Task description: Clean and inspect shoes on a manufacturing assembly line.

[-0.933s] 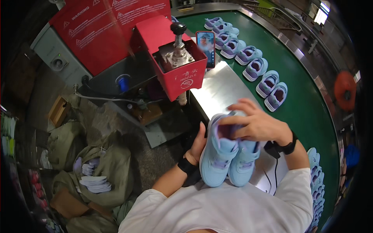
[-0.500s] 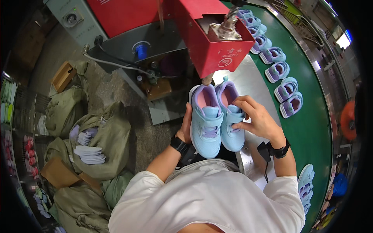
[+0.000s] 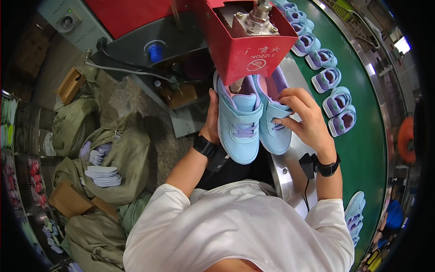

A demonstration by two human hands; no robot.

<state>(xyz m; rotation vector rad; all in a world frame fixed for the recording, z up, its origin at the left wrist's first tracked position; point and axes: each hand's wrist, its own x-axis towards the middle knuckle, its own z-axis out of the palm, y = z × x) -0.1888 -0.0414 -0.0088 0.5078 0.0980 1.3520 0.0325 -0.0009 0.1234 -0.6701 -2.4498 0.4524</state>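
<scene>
Shoe pair (image 3: pixel 245 143)'s further under nozzle (image 3: pixel 236 86) vs a sec ago: tip's now at L shoe (image 3: pixel 240 144)'s opening, so that one's lined up. My L hand (image 3: pixel 211 120) grips its outer side; R hand (image 3: pixel 308 120) pinches R shoe (image 3: pixel 276 136)'s strap (image 3: pixel 274 109).

White lettering (image 3: pixel 265 52) and a round prohibition sign (image 3: pixel 257 65) mark the red machine housing (image 3: pixel 242 47).

Shoe factory: red machine (image 3: pixel 238 52), sneakers (image 3: pixel 326 80) along green conveyor (image 3: pixel 362 149).
</scene>
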